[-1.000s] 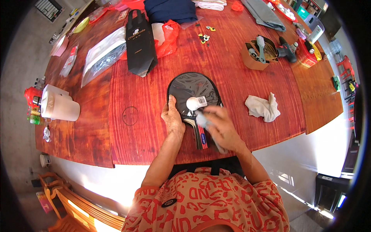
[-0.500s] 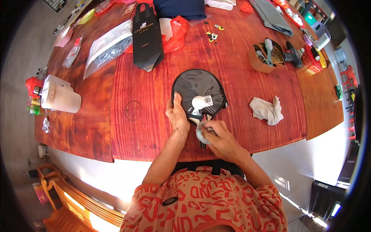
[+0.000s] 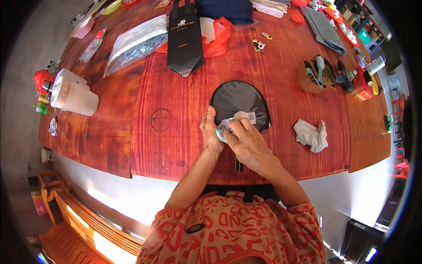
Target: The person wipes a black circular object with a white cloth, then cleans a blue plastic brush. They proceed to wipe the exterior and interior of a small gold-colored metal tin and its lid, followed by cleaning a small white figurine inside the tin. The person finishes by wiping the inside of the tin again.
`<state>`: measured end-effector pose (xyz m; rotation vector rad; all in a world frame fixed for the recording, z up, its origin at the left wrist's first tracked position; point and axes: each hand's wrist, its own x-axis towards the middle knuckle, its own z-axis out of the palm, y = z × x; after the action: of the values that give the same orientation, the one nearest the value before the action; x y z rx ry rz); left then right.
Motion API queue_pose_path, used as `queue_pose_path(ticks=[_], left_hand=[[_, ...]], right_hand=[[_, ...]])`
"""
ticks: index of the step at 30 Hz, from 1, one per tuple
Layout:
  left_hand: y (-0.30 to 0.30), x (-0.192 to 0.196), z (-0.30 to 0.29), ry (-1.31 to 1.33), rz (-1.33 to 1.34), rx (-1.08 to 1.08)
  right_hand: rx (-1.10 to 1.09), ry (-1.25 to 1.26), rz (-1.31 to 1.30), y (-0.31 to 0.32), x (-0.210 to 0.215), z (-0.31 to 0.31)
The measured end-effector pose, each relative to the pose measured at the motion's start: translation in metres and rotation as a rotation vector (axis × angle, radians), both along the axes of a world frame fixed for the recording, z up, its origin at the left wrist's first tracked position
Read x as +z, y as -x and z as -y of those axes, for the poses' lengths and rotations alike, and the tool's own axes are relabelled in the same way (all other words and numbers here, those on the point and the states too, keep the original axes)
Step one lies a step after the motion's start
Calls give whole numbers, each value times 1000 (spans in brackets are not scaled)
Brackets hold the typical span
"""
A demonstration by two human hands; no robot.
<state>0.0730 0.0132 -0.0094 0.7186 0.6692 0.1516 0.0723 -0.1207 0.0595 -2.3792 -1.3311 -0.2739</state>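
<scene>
A black round table tennis bat case (image 3: 239, 94) lies on the table in front of me, its shiny clear front showing a white ball (image 3: 240, 115) beside a barcode label. The bat's handle (image 3: 238, 166) sticks out toward me, partly under my right hand. My left hand (image 3: 211, 132) grips the case's left edge, thumb on top. In my right hand (image 3: 251, 147) is a crumpled pale blue-grey cloth (image 3: 223, 131), bunched under the fingers and pressed to the case's lower left part, close to my left hand.
A crumpled white cloth (image 3: 311, 135) lies to the right. Beyond it stand a brown organizer box (image 3: 311, 83) with a brush and a cordless drill (image 3: 345, 77). A plastic jug (image 3: 74, 99) is at left. Farther back are a black paper bag (image 3: 184, 44) and a red plastic bag (image 3: 220, 39).
My right hand has moved the cloth from the handle up to the lower left of the case. My left hand keeps its hold. The whole view has shifted slightly.
</scene>
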Motion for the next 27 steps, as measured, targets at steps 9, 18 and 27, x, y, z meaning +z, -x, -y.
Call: queue_pose_path(ticks=[9,18,27], left_hand=[[-11,-13,0,69,36,105],[-6,7,2,33,63,76],[-9,6,15,-255,45,126]], right_hand=[[-104,-11,244,-38,6,-24],[30,-81,18,-54,17,-32],[26,-6,-146,-101,-21,-46]])
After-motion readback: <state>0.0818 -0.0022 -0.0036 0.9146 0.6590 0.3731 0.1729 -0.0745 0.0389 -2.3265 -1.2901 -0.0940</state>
